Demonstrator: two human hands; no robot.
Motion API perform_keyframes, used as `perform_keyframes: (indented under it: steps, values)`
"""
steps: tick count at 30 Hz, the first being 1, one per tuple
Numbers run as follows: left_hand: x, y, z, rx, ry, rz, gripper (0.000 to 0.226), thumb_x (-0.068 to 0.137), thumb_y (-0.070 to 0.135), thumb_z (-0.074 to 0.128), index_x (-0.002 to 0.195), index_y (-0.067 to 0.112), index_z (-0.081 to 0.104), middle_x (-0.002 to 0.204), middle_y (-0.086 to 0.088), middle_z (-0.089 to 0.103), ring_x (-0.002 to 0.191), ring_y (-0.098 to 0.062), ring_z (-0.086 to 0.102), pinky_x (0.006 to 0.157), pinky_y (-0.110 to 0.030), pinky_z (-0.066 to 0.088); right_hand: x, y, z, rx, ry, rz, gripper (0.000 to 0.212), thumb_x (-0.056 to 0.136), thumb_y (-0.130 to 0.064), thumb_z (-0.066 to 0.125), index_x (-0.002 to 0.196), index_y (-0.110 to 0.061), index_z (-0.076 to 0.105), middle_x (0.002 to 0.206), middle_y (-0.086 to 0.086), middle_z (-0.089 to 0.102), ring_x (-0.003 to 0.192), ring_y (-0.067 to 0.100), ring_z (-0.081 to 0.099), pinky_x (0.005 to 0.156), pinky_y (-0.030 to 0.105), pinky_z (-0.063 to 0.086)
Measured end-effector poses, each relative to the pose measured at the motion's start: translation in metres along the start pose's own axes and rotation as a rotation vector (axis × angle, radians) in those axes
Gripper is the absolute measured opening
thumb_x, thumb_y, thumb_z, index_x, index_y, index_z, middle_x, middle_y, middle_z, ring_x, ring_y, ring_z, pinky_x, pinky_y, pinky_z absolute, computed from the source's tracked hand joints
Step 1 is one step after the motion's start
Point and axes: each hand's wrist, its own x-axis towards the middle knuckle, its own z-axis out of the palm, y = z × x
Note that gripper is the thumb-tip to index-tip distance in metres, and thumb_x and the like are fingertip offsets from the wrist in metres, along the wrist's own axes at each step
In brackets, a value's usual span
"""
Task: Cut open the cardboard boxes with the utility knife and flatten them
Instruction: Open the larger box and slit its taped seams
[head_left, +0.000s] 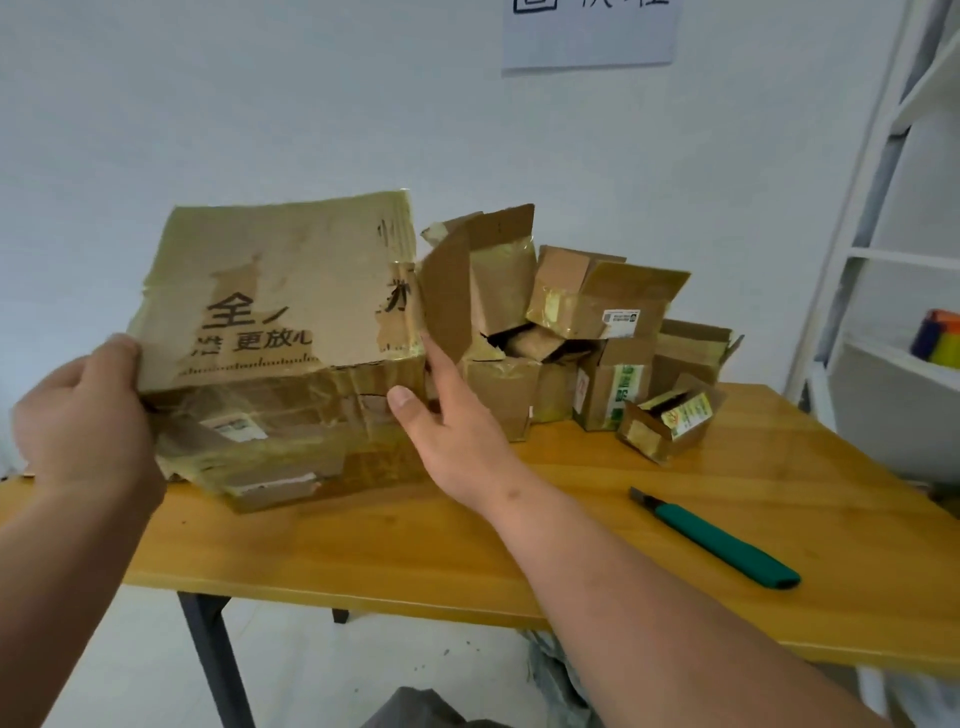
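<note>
Left hand (83, 421) grips the large taped brown cardboard box (280, 332) by its left edge — right hand (447, 421), fingers (439, 364) straight, presses its right side; green utility knife (719, 540) lies apart on the orange wooden surface (415, 545).

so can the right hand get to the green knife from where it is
Probably yes. The utility knife lies alone on bare table, nothing around it, and the right hand only rests open-fingered against the big box, so it is free.
</note>
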Motion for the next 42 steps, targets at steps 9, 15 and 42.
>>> perform_keyframes:
  steps: [9,15,42]
  values:
    - [-0.060,0.041,0.012,0.078,0.039,-0.071,0.032,0.090,0.046,0.053,0.076,0.019,0.061,0.076,-0.002,0.058,0.070,-0.019,0.054,0.063,-0.035,0.044,0.014,0.022,0.019,0.105,-0.106,0.187,0.057,0.105,-0.046,0.036,0.157,-0.037,0.013,0.161,-0.007,0.026,0.149,0.018,0.019,0.118,0.037,0.020]
    - [-0.037,0.033,0.047,0.195,-0.174,-0.172,0.028,0.093,0.053,0.051,0.108,0.030,0.059,0.101,0.003,0.064,0.091,-0.019,0.060,0.077,-0.039,0.052,0.022,0.030,-0.001,-0.057,0.211,0.237,0.056,0.105,-0.048,0.036,0.154,-0.023,0.031,0.151,-0.002,0.044,0.139,0.022,0.040,0.108,0.037,0.034]
    - [-0.093,0.056,0.146,1.361,-0.709,0.785,0.056,0.095,0.062,0.019,0.142,0.041,0.039,0.145,0.009,0.047,0.132,-0.025,0.042,0.104,-0.048,0.036,-0.068,0.147,-0.111,-0.980,-0.004,0.955,0.049,0.099,-0.023,0.026,0.143,-0.009,0.039,0.151,0.016,0.039,0.140,0.036,0.034,0.117,0.052,0.020]
